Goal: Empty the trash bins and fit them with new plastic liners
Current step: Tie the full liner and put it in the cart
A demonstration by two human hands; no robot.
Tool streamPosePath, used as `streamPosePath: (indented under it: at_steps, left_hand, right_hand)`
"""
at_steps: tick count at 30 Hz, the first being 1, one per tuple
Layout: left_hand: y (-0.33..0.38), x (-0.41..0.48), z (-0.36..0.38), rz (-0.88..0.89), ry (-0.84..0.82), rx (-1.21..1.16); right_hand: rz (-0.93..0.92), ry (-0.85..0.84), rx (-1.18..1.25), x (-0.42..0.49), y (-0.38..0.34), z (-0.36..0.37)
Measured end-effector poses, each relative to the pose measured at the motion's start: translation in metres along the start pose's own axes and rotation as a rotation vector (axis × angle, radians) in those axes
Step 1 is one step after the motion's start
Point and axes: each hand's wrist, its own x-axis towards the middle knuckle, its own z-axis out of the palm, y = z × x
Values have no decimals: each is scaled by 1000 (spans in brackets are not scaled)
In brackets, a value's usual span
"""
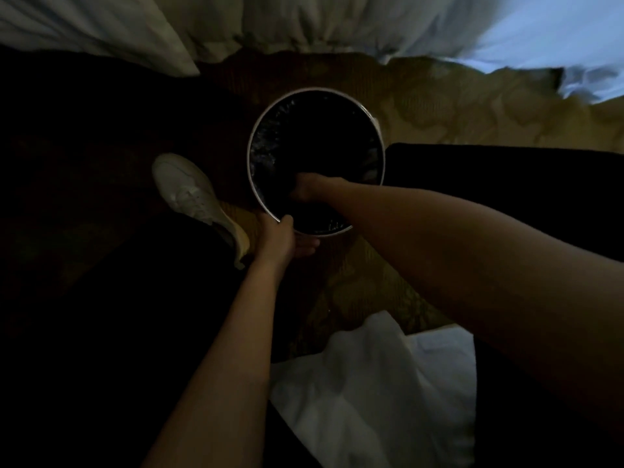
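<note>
A dim view looks straight down at a floor covered in patterned gold-brown carpet (pixel 439 109). Rumpled white bedding (pixel 337 21) runs across the top edge, brighter and bluish toward the right. A pale cloth (pixel 371 383) lies on the carpet at the bottom, between the person's two bare forearms.

In the middle of the view a round bin (pixel 251 143) with a light rim stands upright on the carpet, seen from directly above. A black plastic liner (pixel 280 130) fills its inside, shiny and wrinkled along the left wall; the bottom is too dark to make out.

The left hand (pixel 280 236) grips the near edge of the bin, thumb hooked over the rim and fingers wrapped against the outer wall below it. The right hand (pixel 305 190) reaches down past the near rim into the bin and is against the liner. Its knuckles show and its fingers point down into the dark, so it is not possible to tell whether it is holding the plastic or only pressing on it.

A white shoe (pixel 189 190) rests on the carpet just left of the bin, toe pointing away from the person.
</note>
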Motion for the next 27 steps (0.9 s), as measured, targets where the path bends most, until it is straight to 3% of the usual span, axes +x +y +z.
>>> streamPosePath:
  at_steps: [3,6,10,14,19,24,27]
  left_hand:
    - [6,-6,5,-10,90,74]
    - [21,-29,6,102,192,303]
    - [46,-82,1,273,168,561]
    - [67,-146,2,373,121,642]
    - [83,-221,29,571,134,686]
    - [98,-302,90,768,101,634]
    - [109,-331,120,810,136,727]
  right_hand:
    - [-5,35,17,-32,-4,-15]
    - [28,130,76,-72,-6,-31]
    - [-25,262,33,-149,-2,-52]
    - [-119,482,-52,-235,9,-65]
    - [-222,716,31,-326,21,-81]
    - [-293,801,137,-415,31,-96]
    - [-336,876,227,-455,46,-110]
